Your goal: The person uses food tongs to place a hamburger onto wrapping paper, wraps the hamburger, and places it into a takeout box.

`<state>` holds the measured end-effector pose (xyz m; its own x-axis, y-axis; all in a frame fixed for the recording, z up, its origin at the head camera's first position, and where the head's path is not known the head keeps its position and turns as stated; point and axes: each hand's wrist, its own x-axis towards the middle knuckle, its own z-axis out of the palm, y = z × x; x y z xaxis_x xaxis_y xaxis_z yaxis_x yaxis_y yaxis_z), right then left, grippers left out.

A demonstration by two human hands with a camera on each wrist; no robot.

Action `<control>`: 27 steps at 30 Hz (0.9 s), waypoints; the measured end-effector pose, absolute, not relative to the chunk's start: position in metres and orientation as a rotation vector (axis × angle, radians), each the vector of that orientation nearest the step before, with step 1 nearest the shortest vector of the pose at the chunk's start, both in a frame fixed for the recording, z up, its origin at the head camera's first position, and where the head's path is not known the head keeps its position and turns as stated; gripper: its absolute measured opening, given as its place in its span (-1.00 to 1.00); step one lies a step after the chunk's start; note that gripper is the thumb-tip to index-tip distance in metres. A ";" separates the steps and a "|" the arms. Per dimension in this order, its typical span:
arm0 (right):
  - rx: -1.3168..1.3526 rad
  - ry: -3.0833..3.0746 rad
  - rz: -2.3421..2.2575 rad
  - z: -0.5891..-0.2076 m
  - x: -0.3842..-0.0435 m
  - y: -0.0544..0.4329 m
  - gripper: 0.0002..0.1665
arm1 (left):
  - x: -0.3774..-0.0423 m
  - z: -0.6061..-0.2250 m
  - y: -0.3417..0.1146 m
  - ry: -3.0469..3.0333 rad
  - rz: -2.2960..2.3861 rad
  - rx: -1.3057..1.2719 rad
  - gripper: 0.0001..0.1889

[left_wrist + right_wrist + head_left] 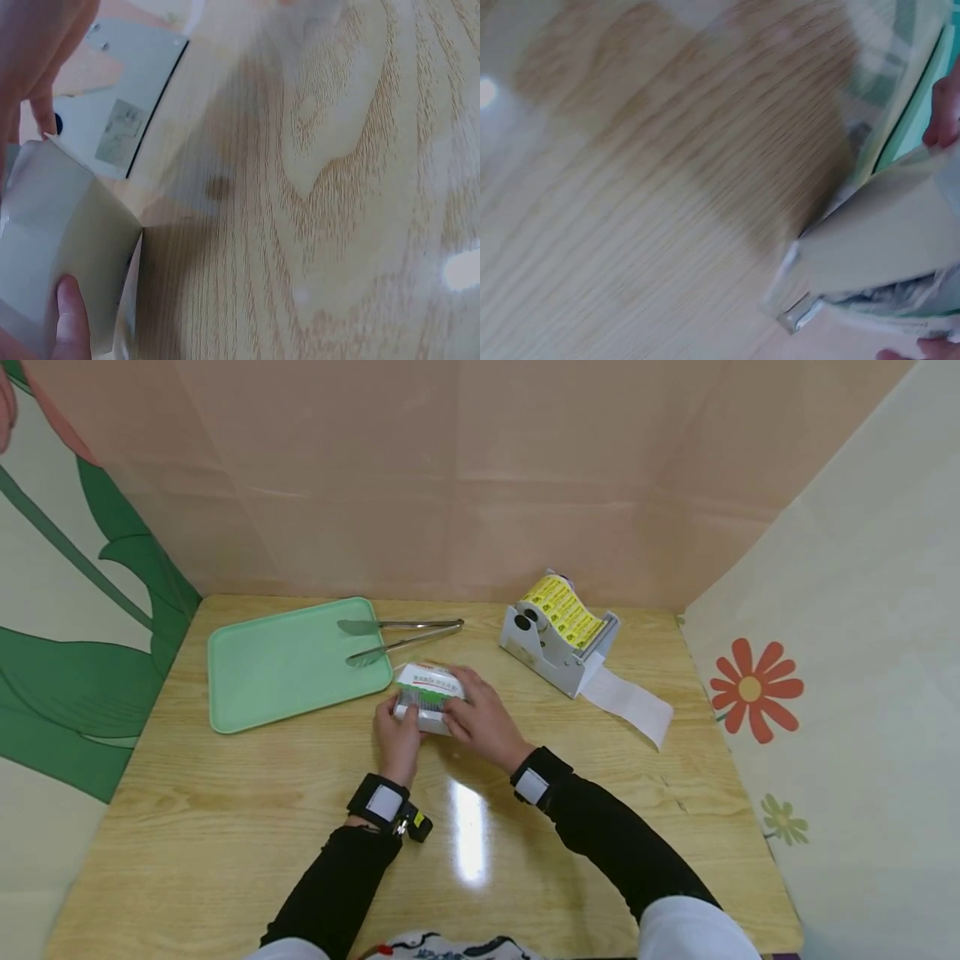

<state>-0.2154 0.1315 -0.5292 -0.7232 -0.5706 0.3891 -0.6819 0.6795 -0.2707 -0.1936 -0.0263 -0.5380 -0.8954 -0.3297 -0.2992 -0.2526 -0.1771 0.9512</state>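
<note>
Both hands hold a small white box (429, 683) with a green band and printing, low over the middle of the table. My left hand (397, 742) grips its left side, thumb on the near face. The right hand (486, 714) holds the right side, fingers over the top and near edge. In the left wrist view the box's pale side (90, 247) shows, with the left thumb pressed on it. Seen from the right wrist, the box (885, 240) has a plain cream face and a clear edge; what is inside cannot be made out.
A green tray (285, 668) lies to the left, with metal tongs (408, 631) across its right rim. At the back right stands a grey label dispenser (547, 660) holding a roll of yellow labels (564, 610). Its white backing strip (630, 703) trails onto the wooden table (225, 827).
</note>
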 end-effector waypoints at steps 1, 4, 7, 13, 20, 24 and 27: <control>1.021 -2.627 0.567 -0.529 -0.216 0.134 -0.79 | -0.193 -0.538 -0.026 -1.985 -2.254 0.704 -0.53; 1.102 -2.648 0.489 -0.528 -0.218 0.143 -0.69 | -0.193 -0.538 -0.027 -1.998 -2.229 0.719 -0.54; 1.182 -2.652 0.403 -0.526 -0.219 0.150 -0.59 | -0.194 -0.537 -0.027 -1.996 -2.225 0.734 -0.54; 1.243 -2.623 0.303 -0.528 -0.219 0.157 -0.46 | -0.195 -0.536 -0.027 -1.949 -2.265 0.741 -0.56; 1.116 -2.673 0.454 -0.533 -0.217 0.158 -0.13 | -0.195 -0.535 -0.028 -1.908 -2.289 0.689 -0.60; 1.093 -2.697 0.483 -0.533 -0.216 0.157 -0.17 | -0.196 -0.536 -0.029 -1.927 -2.293 0.654 -0.61; 1.068 -2.711 0.543 -0.532 -0.215 0.154 -0.19 | -0.196 -0.538 -0.031 -1.939 -2.293 0.620 -0.61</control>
